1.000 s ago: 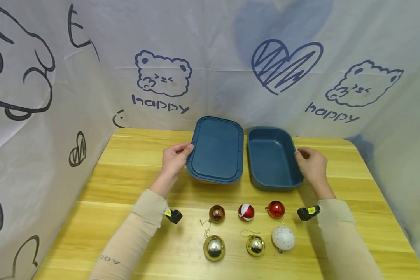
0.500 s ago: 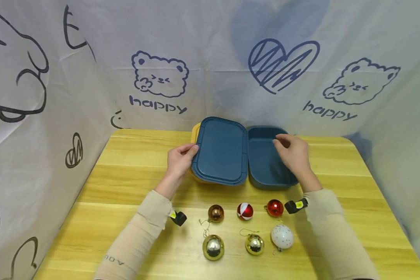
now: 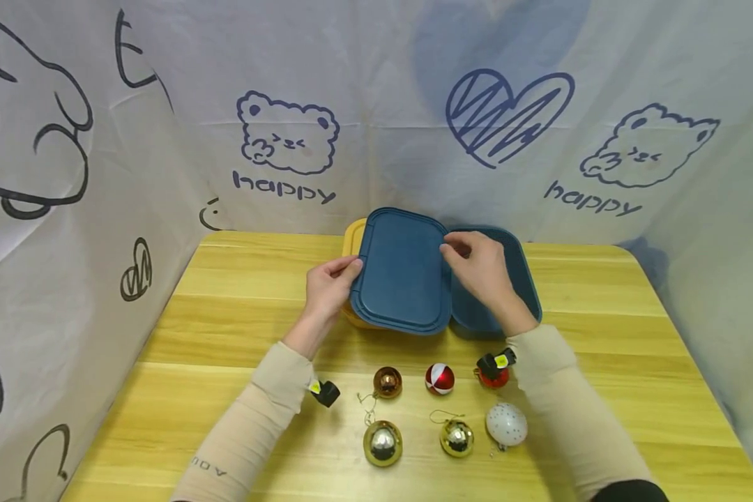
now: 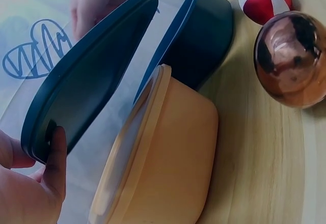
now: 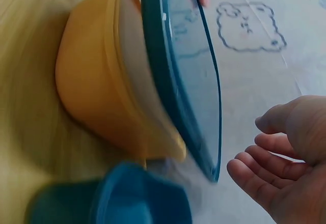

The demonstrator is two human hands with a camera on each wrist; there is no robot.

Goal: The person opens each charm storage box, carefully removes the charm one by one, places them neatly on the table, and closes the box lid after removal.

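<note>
My left hand (image 3: 328,287) pinches the left edge of a dark blue rectangular lid (image 3: 404,272), thumb on top and fingers beneath. The lid hangs tilted above a yellow-orange box (image 4: 175,142), whose pale top shows under it in both wrist views. My right hand (image 3: 480,270) is by the lid's right edge, over a dark blue open box (image 3: 528,293). In the right wrist view a gap shows between the lid and the right hand's fingers (image 5: 254,180), which are loosely bent and hold nothing.
Several Christmas baubles lie on the wooden table (image 3: 226,300) in front of the boxes: a copper one (image 3: 387,382), a red-and-white one (image 3: 439,378), gold ones, a speckled white one (image 3: 506,424) and a red one partly hidden by the right wrist camera. A printed cloth (image 3: 389,167) stands behind.
The lid has shifted right with the left hand, uncovering the yellow box's left edge. My right hand has left the blue box's right rim and moved left across it to the lid.
</note>
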